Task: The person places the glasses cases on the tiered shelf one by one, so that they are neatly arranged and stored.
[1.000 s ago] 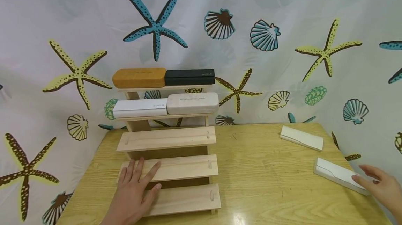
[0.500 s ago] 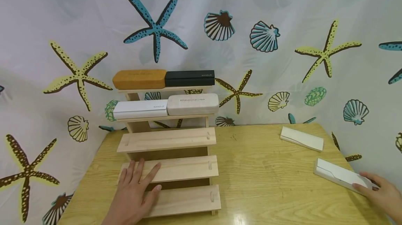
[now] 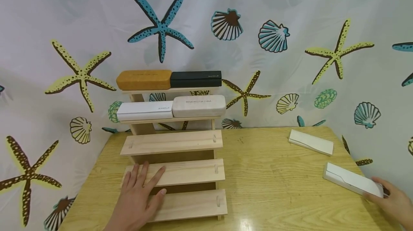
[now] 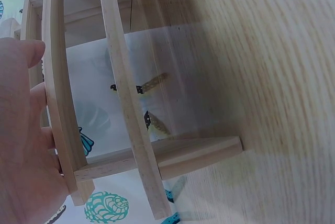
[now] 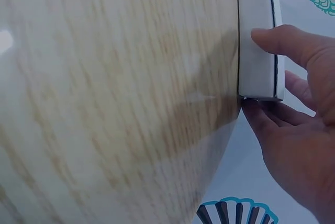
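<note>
In the head view, my right hand (image 3: 392,200) grips the near end of a white glasses case (image 3: 353,179) lying on the table at the right. The right wrist view shows my thumb (image 5: 280,41) on the side of this case (image 5: 256,72), with other fingers at its end and far side. My left hand (image 3: 137,198) rests with spread, straight fingers on a lower step of the wooden tiered rack (image 3: 171,143). In the left wrist view, the fingers lie along the edge of a rack board (image 4: 60,88); their tips are partly hidden.
On the rack's top tier sit an orange case (image 3: 143,80) and a black case (image 3: 195,79). Below them are a white case (image 3: 145,111) and a cream case (image 3: 198,106). Another off-white case (image 3: 311,142) lies farther back on the table (image 3: 264,184). A printed curtain (image 3: 206,62) surrounds the table.
My right hand has come from hovering over the white glasses case's near end to gripping it there. The case lies in about the same place, and my left hand has not moved.
</note>
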{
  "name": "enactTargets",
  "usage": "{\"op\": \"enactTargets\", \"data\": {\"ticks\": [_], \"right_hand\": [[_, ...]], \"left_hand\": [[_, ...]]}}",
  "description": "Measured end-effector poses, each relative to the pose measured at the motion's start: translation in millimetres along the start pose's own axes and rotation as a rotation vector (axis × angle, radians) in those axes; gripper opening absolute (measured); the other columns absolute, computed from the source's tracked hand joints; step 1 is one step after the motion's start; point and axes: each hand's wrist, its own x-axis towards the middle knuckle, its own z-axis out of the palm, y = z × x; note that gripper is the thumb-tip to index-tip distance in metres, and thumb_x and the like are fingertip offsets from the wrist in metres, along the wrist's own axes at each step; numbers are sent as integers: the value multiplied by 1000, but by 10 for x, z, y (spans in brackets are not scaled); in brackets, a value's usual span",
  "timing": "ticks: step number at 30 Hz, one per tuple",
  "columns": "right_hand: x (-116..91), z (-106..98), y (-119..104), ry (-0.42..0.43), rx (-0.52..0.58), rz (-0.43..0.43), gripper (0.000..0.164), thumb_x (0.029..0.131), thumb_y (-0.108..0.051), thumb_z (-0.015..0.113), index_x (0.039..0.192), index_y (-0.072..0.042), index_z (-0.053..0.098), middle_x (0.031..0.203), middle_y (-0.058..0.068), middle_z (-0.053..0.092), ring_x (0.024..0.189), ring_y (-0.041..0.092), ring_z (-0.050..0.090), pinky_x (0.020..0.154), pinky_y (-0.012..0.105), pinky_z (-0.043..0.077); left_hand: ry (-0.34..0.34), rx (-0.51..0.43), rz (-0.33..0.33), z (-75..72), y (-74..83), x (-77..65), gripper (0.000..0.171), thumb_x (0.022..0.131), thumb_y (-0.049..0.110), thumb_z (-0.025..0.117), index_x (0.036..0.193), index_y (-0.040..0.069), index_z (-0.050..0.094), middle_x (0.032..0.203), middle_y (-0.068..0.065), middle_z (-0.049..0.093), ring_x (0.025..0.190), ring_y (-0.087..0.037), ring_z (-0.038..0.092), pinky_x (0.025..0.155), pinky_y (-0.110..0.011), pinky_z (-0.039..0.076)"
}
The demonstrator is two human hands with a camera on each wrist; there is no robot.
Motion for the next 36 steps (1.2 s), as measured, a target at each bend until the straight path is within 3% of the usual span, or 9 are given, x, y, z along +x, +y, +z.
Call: {"op": "enactTargets", "data": {"ticks": [5, 12, 18, 22, 28, 32, 36], "right_hand": [[24, 4, 33, -2, -44, -13, 94, 98, -33, 76, 155, 19, 22, 149, 52, 28, 130, 68, 43, 105, 68, 47], [43, -4, 46, -16, -54, 7, 114, 88, -54, 83, 151, 22, 27, 149, 51, 31, 129, 66, 45, 104, 65, 50], [33, -50, 10, -59, -86, -33, 110, 88, -59, 81, 146, 24, 37, 147, 51, 36, 127, 65, 49, 99, 63, 54], [14, -77, -56, -53, -92, -9, 110, 88, -60, 80, 146, 23, 38, 147, 50, 37, 129, 64, 49, 99, 61, 55], [-13, -107, -223, -7, -89, -48, 108, 87, -59, 82, 146, 22, 41, 142, 47, 47, 122, 58, 59, 86, 49, 62], [-26, -144, -381, -17, -65, -106, 107, 88, -59, 81, 149, 19, 41, 143, 45, 48, 121, 55, 62, 75, 36, 62], [-43, -159, -553, -13, -34, -179, 101, 90, -57, 80, 150, 16, 44, 142, 44, 54, 105, 37, 73, 67, 24, 57]], "left_hand": [[5, 1, 4, 6, -3, 1, 61, 105, 47, 60, 162, 33, 44, 166, -33, 34, 153, -62, 26, 118, -75, 23], [5, 4, 9, 31, -19, -3, 61, 105, 47, 60, 162, 33, 43, 165, -33, 35, 151, -63, 27, 119, -76, 21], [7, 2, 10, 21, -17, -6, 61, 105, 47, 59, 162, 34, 44, 166, -33, 35, 152, -63, 26, 119, -75, 21], [7, 3, 12, 19, -16, -8, 61, 105, 47, 59, 162, 34, 44, 165, -33, 34, 152, -63, 26, 120, -75, 20], [4, 6, 8, 15, -14, -9, 61, 105, 47, 59, 162, 34, 43, 165, -32, 35, 153, -62, 26, 120, -74, 21], [0, 2, 4, 13, -15, -9, 61, 105, 47, 59, 162, 34, 43, 166, -32, 35, 153, -62, 25, 120, -74, 21], [0, -3, 3, 15, -19, -11, 60, 105, 47, 58, 162, 34, 43, 166, -32, 35, 154, -62, 24, 120, -74, 21]]}}
